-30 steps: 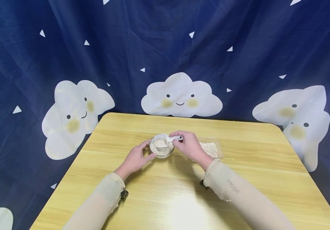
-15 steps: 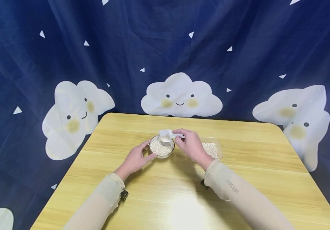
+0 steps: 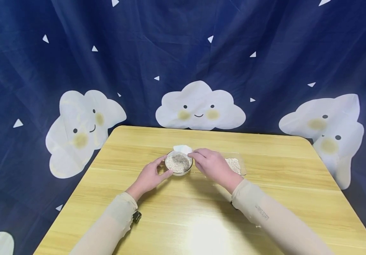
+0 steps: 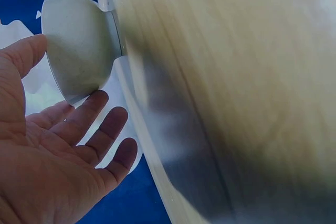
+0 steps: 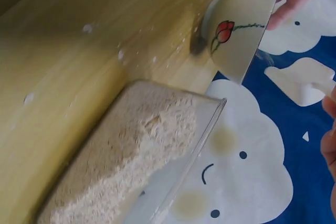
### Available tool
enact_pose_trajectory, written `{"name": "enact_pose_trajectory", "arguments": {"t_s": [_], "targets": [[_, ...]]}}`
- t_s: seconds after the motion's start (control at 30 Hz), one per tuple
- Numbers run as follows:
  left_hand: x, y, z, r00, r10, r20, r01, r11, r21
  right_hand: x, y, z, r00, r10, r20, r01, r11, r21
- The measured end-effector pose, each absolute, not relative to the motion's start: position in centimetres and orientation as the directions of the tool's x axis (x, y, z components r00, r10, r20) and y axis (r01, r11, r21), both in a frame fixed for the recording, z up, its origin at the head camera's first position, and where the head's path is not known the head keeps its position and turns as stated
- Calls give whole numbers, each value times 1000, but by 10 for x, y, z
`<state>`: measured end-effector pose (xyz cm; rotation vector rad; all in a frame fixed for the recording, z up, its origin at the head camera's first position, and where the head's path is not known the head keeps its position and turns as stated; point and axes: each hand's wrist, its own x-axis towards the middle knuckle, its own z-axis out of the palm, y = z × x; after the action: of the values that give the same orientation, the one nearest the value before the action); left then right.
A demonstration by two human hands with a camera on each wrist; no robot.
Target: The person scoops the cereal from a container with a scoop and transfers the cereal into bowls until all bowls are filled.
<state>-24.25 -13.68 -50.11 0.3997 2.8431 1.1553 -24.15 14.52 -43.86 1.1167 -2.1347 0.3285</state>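
A white bowl (image 3: 178, 165) full of pale oat-like flakes stands on the table; a red flower (image 5: 224, 31) decorates its outside. My left hand (image 3: 149, 178) steadies it, thumb and fingers on opposite sides near the rim, as the left wrist view shows from behind the bowl (image 4: 79, 45). My right hand (image 3: 213, 164) grips the handle of a white scoop (image 3: 182, 149), handle mostly hidden by the fingers. The scoop is tipped over the bowl's far rim, its outside showing. A darker patch covers the flakes below it. To the right, a clear tray (image 5: 212, 116) holds more flakes (image 5: 131, 166).
The light wooden table (image 3: 170, 212) reaches back to a dark blue curtain (image 3: 183, 42) with printed clouds. A few spilled flakes (image 5: 87, 28) lie on the wood near the tray. My right forearm (image 3: 272, 216) passes in front of the tray.
The scoop has risen from over the flakes to the bowl's far rim and turned over; flakes visible in it half a second ago no longer show. The left hand stays on the bowl.
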Motion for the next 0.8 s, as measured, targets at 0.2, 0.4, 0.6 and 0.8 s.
{"name": "enact_pose_trajectory", "arguments": {"t_s": [0.2,0.4,0.6,0.8], "targets": [[-243,-137,-502,-964,258,60,227,686,691,-239,153,-441,-307,-661,685,-808,561,179],[-243,-138,-504,-966,254,52,217,683,698,-239,156,-442,-302,-601,740,-839,537,94],[-243,-139,-503,-967,251,46,212,687,695,-232,154,-437,-601,-461,652,-765,568,-304],[-242,-139,-503,-967,255,24,199,690,696,-233,167,-429,-989,-105,100,-130,335,-933]]}}
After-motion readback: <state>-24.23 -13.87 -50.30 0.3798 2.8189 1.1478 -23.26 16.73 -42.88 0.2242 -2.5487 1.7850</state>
